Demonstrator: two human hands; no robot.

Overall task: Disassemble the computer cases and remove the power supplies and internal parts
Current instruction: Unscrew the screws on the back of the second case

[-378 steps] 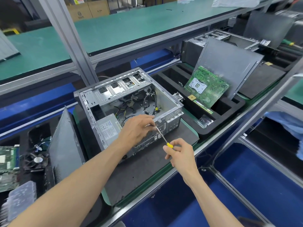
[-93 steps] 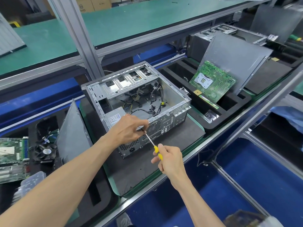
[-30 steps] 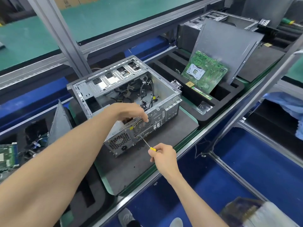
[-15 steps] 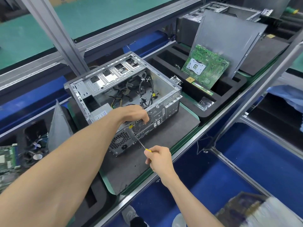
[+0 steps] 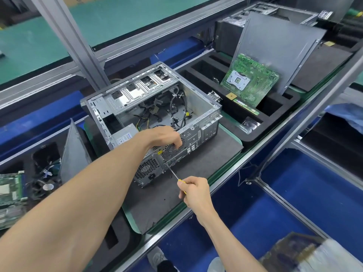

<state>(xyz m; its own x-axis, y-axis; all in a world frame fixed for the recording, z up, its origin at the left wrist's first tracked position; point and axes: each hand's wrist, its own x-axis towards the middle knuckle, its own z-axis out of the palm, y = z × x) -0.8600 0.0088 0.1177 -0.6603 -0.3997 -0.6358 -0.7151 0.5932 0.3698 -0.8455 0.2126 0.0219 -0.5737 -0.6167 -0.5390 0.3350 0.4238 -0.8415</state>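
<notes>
Two hands at open computer case (image 5: 153, 112) on grey mat: right hand (image 5: 194, 190) gripping screwdriver (image 5: 172, 174), shaft angled up-left to rear panel by power supply (image 5: 147, 170); left hand (image 5: 167, 137) curled over rear rim.

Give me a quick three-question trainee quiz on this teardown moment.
1. True or false: the right hand grips a screwdriver whose tip meets the rear panel of the computer case.
2. Where does the left hand rest? A) on the case's rear top edge B) on the green circuit board C) on the foam tray
3. Fill in: the circuit board leans against a grey metal ____.

Key: 1 true; 2 A; 3 panel.
</notes>
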